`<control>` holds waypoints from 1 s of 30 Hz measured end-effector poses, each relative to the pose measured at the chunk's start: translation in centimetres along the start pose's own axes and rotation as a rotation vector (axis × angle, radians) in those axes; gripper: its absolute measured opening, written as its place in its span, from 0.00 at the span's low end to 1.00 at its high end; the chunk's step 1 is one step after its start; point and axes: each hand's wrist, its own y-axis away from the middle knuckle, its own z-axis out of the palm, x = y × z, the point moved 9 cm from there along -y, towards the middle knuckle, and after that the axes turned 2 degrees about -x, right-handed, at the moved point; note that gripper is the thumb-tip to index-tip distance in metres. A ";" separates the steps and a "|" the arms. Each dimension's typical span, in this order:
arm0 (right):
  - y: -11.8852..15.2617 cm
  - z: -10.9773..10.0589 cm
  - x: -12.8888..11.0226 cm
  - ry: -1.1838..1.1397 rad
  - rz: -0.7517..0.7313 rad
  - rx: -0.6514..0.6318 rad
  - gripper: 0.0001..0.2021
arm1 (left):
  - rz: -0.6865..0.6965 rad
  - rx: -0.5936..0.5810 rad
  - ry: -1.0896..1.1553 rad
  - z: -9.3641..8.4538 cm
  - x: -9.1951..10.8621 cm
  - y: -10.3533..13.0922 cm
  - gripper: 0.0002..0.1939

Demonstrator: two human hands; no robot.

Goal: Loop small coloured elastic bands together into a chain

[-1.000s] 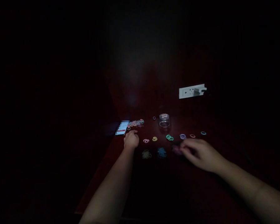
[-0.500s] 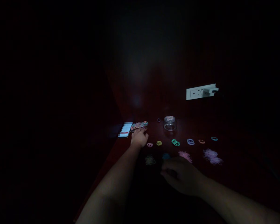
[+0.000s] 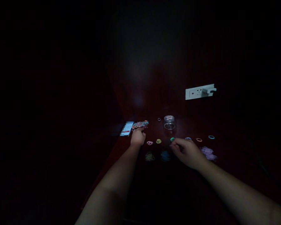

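My left hand (image 3: 138, 137) reaches to the near edge of a pile of mixed coloured hair ties (image 3: 140, 124); its fingers are bent in, and what they hold, if anything, is hidden. Closed in a pinch, my right hand (image 3: 187, 152) hovers by the green hair ties (image 3: 172, 139), partly covering them; I cannot make out anything in its fingertips. Pink hair ties (image 3: 150, 143) and yellow hair ties (image 3: 158, 141) lie between the hands. Beyond the right hand are purple hair ties (image 3: 188, 138), an orange one (image 3: 199, 140) and a blue one (image 3: 211, 137).
A clear lidded jar (image 3: 170, 124) stands at the back, with a lone hair tie (image 3: 159, 119) beside it. A lit phone (image 3: 126, 128) lies left of the pile. Nearer are heaps of thin bands: pale (image 3: 150, 156), blue (image 3: 165, 156), purple (image 3: 209, 153). A socket (image 3: 199, 92) is on the wall.
My right hand has moved forward and slightly right, from the blue bands toward the green hair ties, now hiding the pink heap. My left hand's fingers have curled in at the pile.
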 end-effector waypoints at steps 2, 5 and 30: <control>-0.1 -0.5 1.0 -0.016 0.031 0.041 0.13 | -0.041 0.024 0.058 -0.5 -0.7 0.5 0.19; -0.1 -0.6 2.0 -0.048 0.077 0.053 0.14 | -0.123 0.062 0.169 -1.5 -2.3 1.6 0.16; 1.2 -4.5 1.2 0.024 0.017 0.193 0.10 | 0.460 0.157 0.651 -3.0 15.3 9.7 0.03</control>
